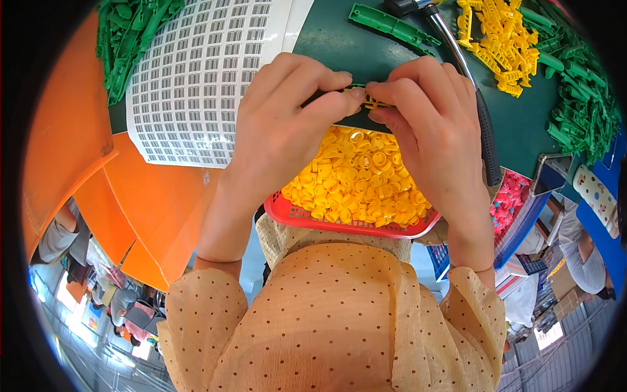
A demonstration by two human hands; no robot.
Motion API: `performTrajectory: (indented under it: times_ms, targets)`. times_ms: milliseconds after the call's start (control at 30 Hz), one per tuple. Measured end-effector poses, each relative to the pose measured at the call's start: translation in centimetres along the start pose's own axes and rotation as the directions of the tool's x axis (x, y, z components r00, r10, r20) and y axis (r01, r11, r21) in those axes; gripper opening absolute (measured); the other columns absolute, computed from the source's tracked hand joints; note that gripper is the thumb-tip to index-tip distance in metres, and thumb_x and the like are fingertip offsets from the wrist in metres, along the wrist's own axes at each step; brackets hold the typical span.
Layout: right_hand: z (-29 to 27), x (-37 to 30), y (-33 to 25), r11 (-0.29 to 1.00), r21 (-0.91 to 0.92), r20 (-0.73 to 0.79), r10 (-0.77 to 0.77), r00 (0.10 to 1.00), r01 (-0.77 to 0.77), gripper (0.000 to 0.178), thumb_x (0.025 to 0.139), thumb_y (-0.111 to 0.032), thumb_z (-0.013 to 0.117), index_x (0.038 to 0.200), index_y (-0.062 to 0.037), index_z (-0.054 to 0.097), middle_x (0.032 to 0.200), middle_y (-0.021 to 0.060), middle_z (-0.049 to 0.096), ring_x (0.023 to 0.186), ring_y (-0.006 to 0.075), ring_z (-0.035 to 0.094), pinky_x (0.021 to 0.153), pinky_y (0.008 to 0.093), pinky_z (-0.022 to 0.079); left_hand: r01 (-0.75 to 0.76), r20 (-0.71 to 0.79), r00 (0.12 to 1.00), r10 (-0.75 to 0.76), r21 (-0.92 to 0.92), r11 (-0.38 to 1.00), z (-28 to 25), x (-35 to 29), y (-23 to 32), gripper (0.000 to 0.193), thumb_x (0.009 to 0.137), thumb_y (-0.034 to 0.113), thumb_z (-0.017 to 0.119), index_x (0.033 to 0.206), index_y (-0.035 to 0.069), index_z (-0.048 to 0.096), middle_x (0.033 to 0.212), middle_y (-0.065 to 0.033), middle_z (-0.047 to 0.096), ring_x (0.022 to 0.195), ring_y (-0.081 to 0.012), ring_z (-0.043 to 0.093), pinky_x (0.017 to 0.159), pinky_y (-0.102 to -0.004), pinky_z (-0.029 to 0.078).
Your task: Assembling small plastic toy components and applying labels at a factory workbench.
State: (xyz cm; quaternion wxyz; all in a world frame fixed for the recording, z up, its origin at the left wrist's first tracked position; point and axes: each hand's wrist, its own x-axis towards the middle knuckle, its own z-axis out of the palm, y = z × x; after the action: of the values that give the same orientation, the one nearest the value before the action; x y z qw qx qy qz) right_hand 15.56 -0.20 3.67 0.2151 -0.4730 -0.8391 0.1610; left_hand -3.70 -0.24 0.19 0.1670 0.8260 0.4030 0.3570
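Above the near edge of the dark green table [529, 124], my two hands meet fingertip to fingertip. My left hand [284, 111] pinches a green plastic piece [354, 85], mostly covered by the fingers. Between the thumb and fingers of my right hand [434, 117] is a small yellow plastic part [373, 103], set against the green piece; whether they are joined I cannot tell. Right below the hands sits a red basket [346, 227] full of small round yellow caps [359, 176]. Farther back lies a long green plastic piece [392, 27].
A hammer [488, 137] lies beside my right hand. Behind it are piled yellow parts [501, 46] and green parts [581, 98]. A label sheet [202, 78] and more green pieces [134, 39] are at left. A phone [550, 173] rests near the right edge, beside pink parts [509, 202].
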Motion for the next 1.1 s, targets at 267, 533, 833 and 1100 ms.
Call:
performTrajectory:
  times_ms: [267, 533, 833, 1100]
  targets:
    - [1.2, -0.7, 0.9, 0.998, 0.019, -0.157, -0.057, 0.986, 0.061, 0.025, 0.067, -0.006, 0.071, 0.09, -0.0079, 0.061, 0.087, 0.0011, 0.055, 0.082, 0.022, 0.051, 0.07, 0.034, 0.039, 0.032, 0.145, 0.988, -0.05, 0.124, 0.992, -1.0, 1.1, 1.0, 0.023, 0.068, 0.001, 0.07, 0.089, 0.007, 0.065, 0.088, -0.005, 0.063, 0.083, -0.0228, 0.058, 0.068, -0.0289, 0.046]
    - [-0.3, -1.6, -0.8, 0.935, 0.354, -0.163, 0.067, 0.984, -0.005, 0.033, 0.07, -0.003, 0.075, 0.099, -0.0047, 0.061, 0.095, 0.0077, 0.062, 0.08, 0.0209, 0.055, 0.067, 0.0285, 0.046, 0.385, 0.039, 0.812, -0.582, -0.786, 0.484, 0.1, -1.1, 4.2, 0.035, 0.077, 0.001, 0.071, 0.11, 0.0, 0.059, 0.108, -0.0083, 0.057, 0.101, -0.0171, 0.057, 0.086, -0.0293, 0.048]
    - [-3.0, -1.8, 1.3, 0.965, 0.261, -0.193, 0.072, 0.978, -0.019, 0.021, 0.072, 0.001, 0.071, 0.091, -0.0029, 0.063, 0.092, 0.0093, 0.064, 0.086, 0.0223, 0.059, 0.076, 0.0312, 0.046, 0.272, 0.123, 0.756, -0.642, -0.953, 0.137, 0.3, -2.0, 4.1, 0.027, 0.084, 0.002, 0.065, 0.108, -0.006, 0.057, 0.11, -0.0147, 0.059, 0.104, -0.0248, 0.06, 0.091, -0.0357, 0.05]
    - [-0.1, 0.7, 2.7, 0.977, -0.21, -0.317, -0.044, 0.947, -0.024, 0.025, 0.07, -0.006, 0.073, 0.092, -0.0116, 0.064, 0.099, 0.0014, 0.059, 0.087, 0.0227, 0.054, 0.076, 0.0345, 0.041, 0.251, 0.135, 0.737, -0.662, -0.965, 0.083, 0.4, -1.3, 4.5, 0.024, 0.085, 0.003, 0.064, 0.107, -0.005, 0.057, 0.11, -0.0156, 0.06, 0.104, -0.027, 0.061, 0.09, -0.0364, 0.051]
